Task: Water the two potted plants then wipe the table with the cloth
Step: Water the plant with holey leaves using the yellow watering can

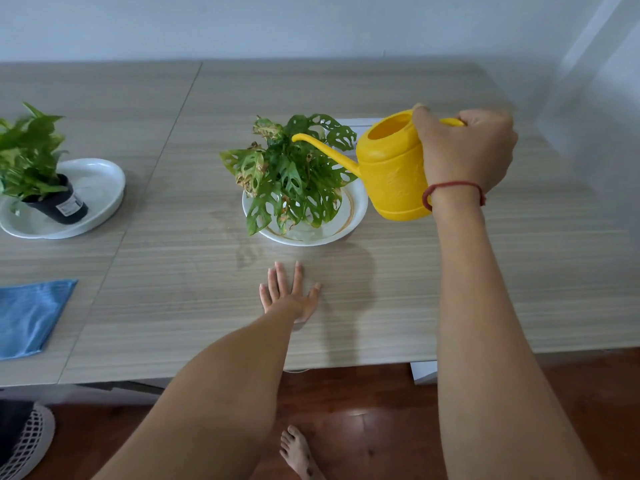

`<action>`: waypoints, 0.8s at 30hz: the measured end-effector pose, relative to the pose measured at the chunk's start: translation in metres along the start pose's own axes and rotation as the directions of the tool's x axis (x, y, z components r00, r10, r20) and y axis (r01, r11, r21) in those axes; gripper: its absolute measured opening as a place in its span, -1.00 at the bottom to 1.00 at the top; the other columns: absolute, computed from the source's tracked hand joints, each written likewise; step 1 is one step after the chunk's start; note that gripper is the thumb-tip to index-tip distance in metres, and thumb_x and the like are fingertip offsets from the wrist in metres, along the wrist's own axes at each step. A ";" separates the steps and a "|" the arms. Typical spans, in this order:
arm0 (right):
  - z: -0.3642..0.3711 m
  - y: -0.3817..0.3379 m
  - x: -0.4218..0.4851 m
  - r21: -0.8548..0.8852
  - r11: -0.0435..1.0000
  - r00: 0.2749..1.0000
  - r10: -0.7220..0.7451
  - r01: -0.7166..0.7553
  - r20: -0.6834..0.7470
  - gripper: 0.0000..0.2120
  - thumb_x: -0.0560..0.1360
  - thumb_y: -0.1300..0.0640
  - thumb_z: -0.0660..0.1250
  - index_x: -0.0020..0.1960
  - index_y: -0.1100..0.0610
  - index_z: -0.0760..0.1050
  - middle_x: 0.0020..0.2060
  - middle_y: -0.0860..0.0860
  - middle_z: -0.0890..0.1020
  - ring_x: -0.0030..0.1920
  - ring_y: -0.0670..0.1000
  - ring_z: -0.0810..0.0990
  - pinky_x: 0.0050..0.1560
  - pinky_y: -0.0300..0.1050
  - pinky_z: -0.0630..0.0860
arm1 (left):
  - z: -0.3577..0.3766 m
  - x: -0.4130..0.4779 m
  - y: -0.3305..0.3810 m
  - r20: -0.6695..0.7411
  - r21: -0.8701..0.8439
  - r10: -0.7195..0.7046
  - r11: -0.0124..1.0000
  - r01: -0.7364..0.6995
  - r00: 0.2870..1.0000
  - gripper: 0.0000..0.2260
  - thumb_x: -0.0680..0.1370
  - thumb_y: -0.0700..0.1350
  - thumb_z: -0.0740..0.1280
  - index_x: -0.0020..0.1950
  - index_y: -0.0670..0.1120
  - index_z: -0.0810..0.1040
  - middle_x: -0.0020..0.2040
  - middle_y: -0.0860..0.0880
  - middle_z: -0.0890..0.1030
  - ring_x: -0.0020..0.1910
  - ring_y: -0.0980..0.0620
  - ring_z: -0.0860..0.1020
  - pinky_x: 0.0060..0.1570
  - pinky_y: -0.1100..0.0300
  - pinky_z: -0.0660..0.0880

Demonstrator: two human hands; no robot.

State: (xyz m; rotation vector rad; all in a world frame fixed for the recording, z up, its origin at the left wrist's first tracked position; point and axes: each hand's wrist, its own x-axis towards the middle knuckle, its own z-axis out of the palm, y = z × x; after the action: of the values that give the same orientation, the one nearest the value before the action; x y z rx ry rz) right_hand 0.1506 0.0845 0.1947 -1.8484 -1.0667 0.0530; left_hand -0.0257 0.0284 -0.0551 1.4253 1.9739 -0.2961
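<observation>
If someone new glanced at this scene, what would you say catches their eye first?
The bright yellow watering can, gripped by the right hand right of centre, its spout reaching over the holey-leaved plant in a white dish. The left hand rests flat on the table, and a blue cloth lies at the left edge.

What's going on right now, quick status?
Right hand grips yellow watering can, spout over holey-leaf plant. Left hand flat on table. Blue cloth untouched. Nothing blocking.
</observation>
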 end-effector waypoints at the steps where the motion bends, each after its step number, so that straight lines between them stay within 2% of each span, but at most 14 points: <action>1: -0.001 0.000 0.001 -0.004 1.000 1.000 0.007 -0.007 -0.007 -0.42 0.28 -0.19 0.40 -0.49 0.19 0.14 -0.53 0.08 0.21 -0.45 0.10 0.29 -0.44 -0.10 0.13 | 0.000 0.000 0.000 0.002 0.000 -0.002 1.000 0.002 1.000 -0.37 0.56 0.37 -0.19 0.48 0.19 -0.44 0.45 -0.04 -0.55 0.45 -0.02 -0.49 0.43 -0.07 -0.39; 6: 0.000 -0.002 0.007 0.043 0.999 0.999 0.002 0.000 -0.041 -0.45 0.27 -0.18 0.37 -0.51 0.17 0.15 -0.51 0.07 0.27 -0.39 0.13 0.33 -0.37 -0.11 0.26 | -0.002 0.002 0.000 0.003 -0.001 -0.001 1.000 0.001 1.000 -0.37 0.57 0.36 -0.16 0.50 0.18 -0.41 0.46 -0.04 -0.53 0.46 -0.02 -0.48 0.44 -0.07 -0.38; 12: 0.005 -0.015 0.003 0.047 0.999 1.000 -0.003 0.005 -0.024 -0.43 0.28 -0.18 0.38 -0.50 0.17 0.12 -0.55 0.05 0.19 -0.41 0.11 0.30 -0.41 -0.13 0.18 | -0.001 0.001 0.000 0.000 -0.007 -0.002 1.000 0.002 1.000 -0.37 0.56 0.37 -0.16 0.50 0.19 -0.41 0.46 -0.04 -0.52 0.46 -0.02 -0.48 0.43 -0.07 -0.38; 15: 0.007 -0.013 0.002 0.060 0.998 1.000 -0.026 0.026 -0.006 -0.42 0.28 -0.17 0.40 -0.51 0.16 0.11 -0.55 0.05 0.18 -0.50 0.06 0.22 -0.50 -0.15 0.12 | -0.002 0.002 0.001 0.004 -0.004 -0.008 1.000 0.008 1.000 -0.36 0.56 0.37 -0.16 0.50 0.19 -0.41 0.47 -0.04 -0.52 0.46 -0.03 -0.48 0.44 -0.08 -0.38; 17: 0.005 -0.009 0.001 0.048 0.998 1.000 -0.031 0.030 0.005 -0.41 0.28 -0.17 0.40 -0.51 0.16 0.11 -0.55 0.06 0.16 -0.55 0.03 0.18 -0.52 -0.21 0.10 | -0.002 0.002 0.000 0.008 -0.002 -0.010 1.000 0.010 1.000 -0.36 0.56 0.37 -0.16 0.50 0.19 -0.40 0.47 -0.05 -0.51 0.46 -0.03 -0.47 0.45 -0.08 -0.37; 20: -0.001 -0.001 0.000 0.021 0.999 1.000 -0.024 0.024 0.007 -0.40 0.29 -0.18 0.41 -0.51 0.18 0.11 -0.56 0.07 0.16 -0.56 0.03 0.17 -0.53 -0.19 0.09 | -0.003 0.003 -0.001 0.006 0.007 -0.013 1.000 0.013 1.000 -0.36 0.56 0.37 -0.16 0.50 0.19 -0.40 0.47 -0.05 -0.51 0.47 -0.03 -0.46 0.45 -0.07 -0.36; 22: -0.005 0.004 0.000 0.014 1.000 1.000 -0.009 0.009 0.001 -0.40 0.29 -0.17 0.41 -0.51 0.18 0.12 -0.56 0.07 0.18 -0.51 0.06 0.22 -0.49 -0.11 0.10 | -0.002 0.001 0.000 0.006 0.016 -0.014 1.000 0.014 1.000 -0.37 0.57 0.36 -0.17 0.50 0.19 -0.41 0.47 -0.05 -0.52 0.47 -0.03 -0.46 0.45 -0.08 -0.36; 24: -0.009 0.008 0.002 0.003 1.000 1.000 0.005 -0.005 -0.009 -0.40 0.29 -0.18 0.41 -0.50 0.19 0.13 -0.55 0.07 0.19 -0.43 0.11 0.28 -0.40 -0.14 0.14 | -0.003 0.001 0.001 0.002 0.022 -0.014 1.000 0.014 1.000 -0.37 0.57 0.36 -0.18 0.50 0.18 -0.41 0.47 -0.06 -0.52 0.47 -0.04 -0.46 0.45 -0.07 -0.36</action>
State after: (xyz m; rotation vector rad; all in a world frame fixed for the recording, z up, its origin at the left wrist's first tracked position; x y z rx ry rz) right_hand 0.1613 0.0783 0.1943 -1.8468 -1.0549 0.0495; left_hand -0.0261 0.0310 -0.0537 1.4244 1.9857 -0.3261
